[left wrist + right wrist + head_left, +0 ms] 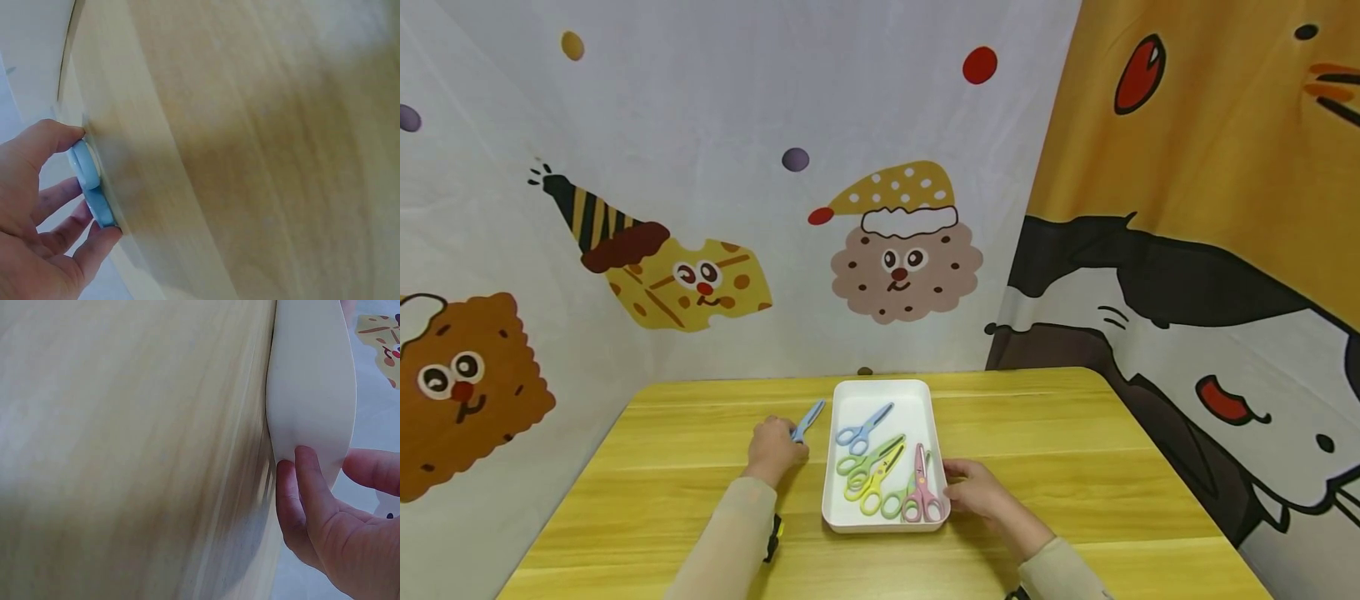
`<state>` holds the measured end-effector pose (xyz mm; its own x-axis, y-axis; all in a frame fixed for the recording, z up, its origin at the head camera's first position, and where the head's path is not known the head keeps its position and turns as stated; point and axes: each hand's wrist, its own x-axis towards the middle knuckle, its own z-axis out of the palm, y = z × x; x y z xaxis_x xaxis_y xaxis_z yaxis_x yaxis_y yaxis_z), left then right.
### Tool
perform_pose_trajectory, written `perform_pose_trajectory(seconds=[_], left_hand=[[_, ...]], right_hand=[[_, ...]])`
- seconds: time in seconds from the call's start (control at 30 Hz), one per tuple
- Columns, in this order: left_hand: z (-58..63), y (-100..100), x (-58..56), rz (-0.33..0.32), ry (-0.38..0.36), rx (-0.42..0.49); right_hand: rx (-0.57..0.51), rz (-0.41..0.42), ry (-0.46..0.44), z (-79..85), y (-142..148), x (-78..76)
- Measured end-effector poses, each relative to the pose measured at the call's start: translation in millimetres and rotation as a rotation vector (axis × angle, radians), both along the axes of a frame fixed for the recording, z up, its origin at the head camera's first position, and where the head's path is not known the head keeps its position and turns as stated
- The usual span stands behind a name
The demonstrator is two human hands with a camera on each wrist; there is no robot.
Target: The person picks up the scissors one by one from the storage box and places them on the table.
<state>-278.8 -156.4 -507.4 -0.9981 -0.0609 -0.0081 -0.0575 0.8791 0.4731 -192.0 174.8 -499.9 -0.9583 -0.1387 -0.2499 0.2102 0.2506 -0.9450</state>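
On the wooden table a white tray (880, 528) holds several small scissors. Blue scissors (862, 428) lie toward its far end, green scissors (867, 461) and yellow scissors (878, 481) in the middle, pink scissors (921, 492) over another green pair at the near right. Left of the tray, my left hand (774, 450) grips a second pair of blue scissors (85, 164) by the handles, thumb on one side and fingers on the other, blades pointing away. My right hand (981, 490) holds the tray's right side, fingers on the outer wall (312, 381) and thumb at the rim.
The yellow wood-grain table (1037, 433) runs back to a white cloth (722, 100) with cartoon prints. An orange and grey cartoon cloth (1210, 158) hangs along the right side.
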Motion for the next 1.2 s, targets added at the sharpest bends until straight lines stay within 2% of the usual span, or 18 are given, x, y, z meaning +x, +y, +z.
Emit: perform_pose_trajectory(seconds=[0.3,0.67,0.8,1.2], left_hand=[[3.1,0.9,2.6,-0.025,-0.009,0.026],[1.7,1.7,7.7,-0.071,0.034,-0.052],[-0.1,1.3,8.3,-0.068,0.049,-0.032],[-3.6,0.0,8.3,-0.033,0.024,0.009]], right_hand=[[-0.012,0.004,0.004,0.1,0.0,0.1],[0.000,-0.009,-0.008,3.1,-1.1,0.9],[-0.005,-0.004,-0.007,4.1,-1.3,2.0],[-0.002,-0.014,-0.002,2.5,-1.8,1.8]])
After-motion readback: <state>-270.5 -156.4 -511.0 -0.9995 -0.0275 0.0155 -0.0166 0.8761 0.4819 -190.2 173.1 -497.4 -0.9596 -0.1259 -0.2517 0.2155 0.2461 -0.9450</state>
